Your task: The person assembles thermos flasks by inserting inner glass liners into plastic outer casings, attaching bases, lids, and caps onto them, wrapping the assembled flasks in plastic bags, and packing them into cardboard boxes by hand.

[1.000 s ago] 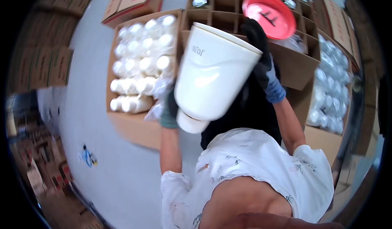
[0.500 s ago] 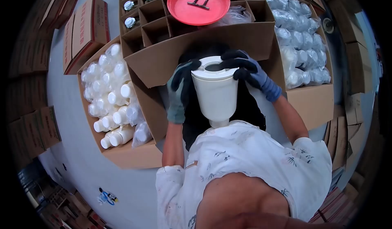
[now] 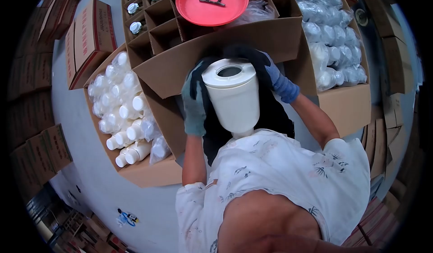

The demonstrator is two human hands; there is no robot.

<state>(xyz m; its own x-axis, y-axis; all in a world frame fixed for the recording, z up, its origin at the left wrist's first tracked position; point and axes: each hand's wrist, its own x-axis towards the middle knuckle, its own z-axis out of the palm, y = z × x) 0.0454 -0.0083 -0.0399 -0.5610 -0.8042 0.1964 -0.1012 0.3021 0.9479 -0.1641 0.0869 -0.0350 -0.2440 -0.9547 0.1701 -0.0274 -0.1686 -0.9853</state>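
A white plastic vessel [image 3: 233, 102] with a round top and a central hole stands between my hands, in front of my chest. Its lower end narrows to a neck against my shirt. My left hand [image 3: 195, 98], in a grey-green and black glove, wraps round the vessel's left side. Around the upper right side curls my right hand [image 3: 269, 74], gloved in blue-grey and black; its fingertips are partly hidden behind the rim. Beyond them, a red plate [image 3: 191, 13] carries small dark metal pieces [image 3: 212, 0] and rests on a divided cardboard box [image 3: 216, 43].
At left, an open carton [image 3: 151, 175] holds several white bottles [image 3: 135, 131], many in plastic wrap. Another carton [image 3: 345, 108] at right contains wrapped bottles [image 3: 331, 41]. White-capped bottles [image 3: 135, 27] stand in the divided box. A closed carton [image 3: 92, 38] lies on the floor.
The vessel has shifted slightly left and turned in my hands. My fingers have moved from its top face to its sides. The surrounding boxes appear slightly shifted with the camera.
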